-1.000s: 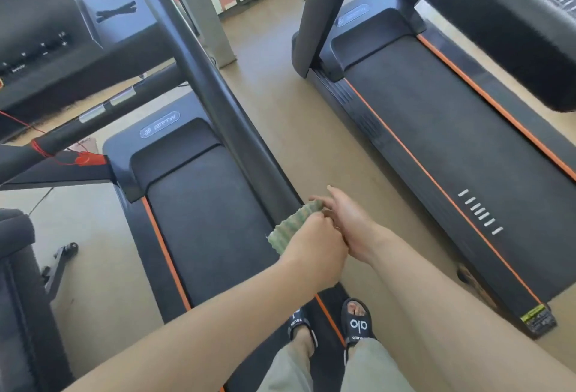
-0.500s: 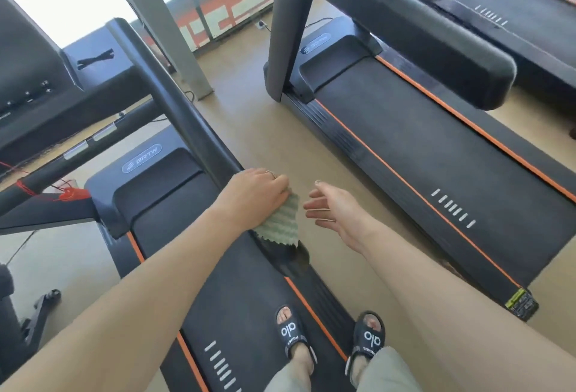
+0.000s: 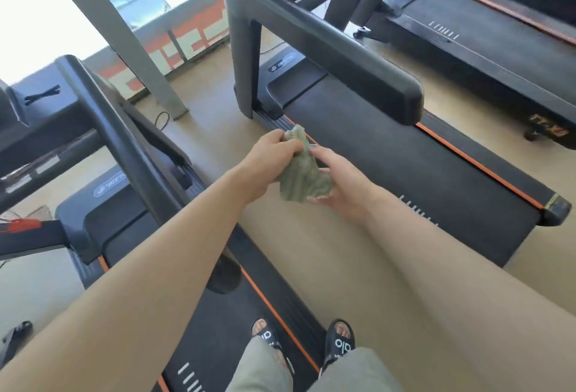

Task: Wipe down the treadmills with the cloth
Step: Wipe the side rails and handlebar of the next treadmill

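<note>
A crumpled green cloth (image 3: 300, 173) hangs in the air between the two nearest treadmills. My left hand (image 3: 270, 158) grips its top edge. My right hand (image 3: 338, 184) cups it from below and the right side. Under my feet lies the black treadmill (image 3: 215, 323) with an orange side stripe, its slanted upright (image 3: 115, 130) to the left of my left arm. A second treadmill (image 3: 420, 173) lies to the right, its thick black handrail (image 3: 336, 58) above and beyond my hands.
A third treadmill (image 3: 486, 30) stands at the far right. A grey pillar (image 3: 124, 33) rises in front of the window. Beige floor (image 3: 218, 142) runs between the machines. My feet in black sandals (image 3: 339, 345) straddle the near treadmill's right edge.
My left hand has lifted the cloth off the near treadmill's upright and carried it right. My right hand, open before, has come in and taken hold of the cloth.
</note>
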### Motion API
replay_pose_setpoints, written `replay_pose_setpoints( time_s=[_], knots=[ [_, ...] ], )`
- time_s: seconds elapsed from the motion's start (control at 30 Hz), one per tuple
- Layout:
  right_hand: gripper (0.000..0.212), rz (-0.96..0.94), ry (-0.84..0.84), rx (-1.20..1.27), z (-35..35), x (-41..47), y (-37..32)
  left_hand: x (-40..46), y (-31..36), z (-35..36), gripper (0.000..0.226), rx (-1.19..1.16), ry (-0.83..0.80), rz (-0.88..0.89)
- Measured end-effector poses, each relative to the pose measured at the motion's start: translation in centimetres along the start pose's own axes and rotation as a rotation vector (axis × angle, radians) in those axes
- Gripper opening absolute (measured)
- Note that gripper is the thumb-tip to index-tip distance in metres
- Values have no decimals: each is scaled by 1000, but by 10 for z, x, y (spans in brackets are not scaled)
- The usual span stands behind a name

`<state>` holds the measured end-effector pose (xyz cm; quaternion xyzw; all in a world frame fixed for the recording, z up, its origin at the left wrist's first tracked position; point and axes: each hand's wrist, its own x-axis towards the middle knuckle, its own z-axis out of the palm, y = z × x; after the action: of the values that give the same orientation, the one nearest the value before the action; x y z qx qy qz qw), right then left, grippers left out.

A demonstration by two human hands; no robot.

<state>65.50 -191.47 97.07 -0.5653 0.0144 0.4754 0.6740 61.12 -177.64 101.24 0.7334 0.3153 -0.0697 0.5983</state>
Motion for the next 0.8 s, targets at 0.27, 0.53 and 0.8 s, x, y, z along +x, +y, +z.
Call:
replay_pose_setpoints(
  time_s=[0.27, 0.53, 0.8],
  knots=[
    [22, -170, 372, -1, -42, 16, -34, 28, 33, 15, 18, -18, -166, 27],
    [18, -399, 659, -225, -77, 59, -73, 93, 51, 31, 58, 42, -79, 67],
    [39, -690, 791, -591, -127, 97, -124, 155, 79, 60, 46, 26, 63, 223]
  ],
)
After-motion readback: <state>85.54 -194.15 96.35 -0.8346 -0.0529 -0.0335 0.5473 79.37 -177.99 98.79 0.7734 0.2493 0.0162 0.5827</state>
